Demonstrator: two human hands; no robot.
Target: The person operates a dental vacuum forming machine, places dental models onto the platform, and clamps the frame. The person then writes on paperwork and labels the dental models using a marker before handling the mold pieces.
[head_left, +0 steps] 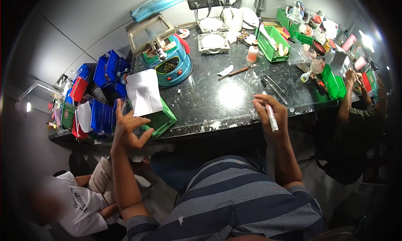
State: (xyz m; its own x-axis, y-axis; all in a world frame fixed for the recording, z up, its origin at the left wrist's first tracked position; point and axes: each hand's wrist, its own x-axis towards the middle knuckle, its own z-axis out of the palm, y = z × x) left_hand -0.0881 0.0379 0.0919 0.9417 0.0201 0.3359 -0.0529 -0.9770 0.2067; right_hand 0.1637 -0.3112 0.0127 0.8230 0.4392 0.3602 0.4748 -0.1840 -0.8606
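My right hand (274, 115) holds a white marker with red print (271, 118) over the front edge of the dark speckled bench (197, 94). To the left, my left hand (133, 128) has its fingers spread and holds nothing, beside a green tray (162, 121). A white paper sheet (143, 92) lies over part of that tray. Tweezers (275, 90) rest on the bench beyond my right hand. A brown-handled tool (237, 72) lies farther back, near a small bottle of reddish liquid (252, 52).
A blue machine (178, 67) stands behind the paper, with blue bins (104, 71) to its left. Green bins (272, 44) and white molds (212, 42) are at the back. Another person (86, 199) sits at lower left; a co-worker's hands (353, 78) are at far right.
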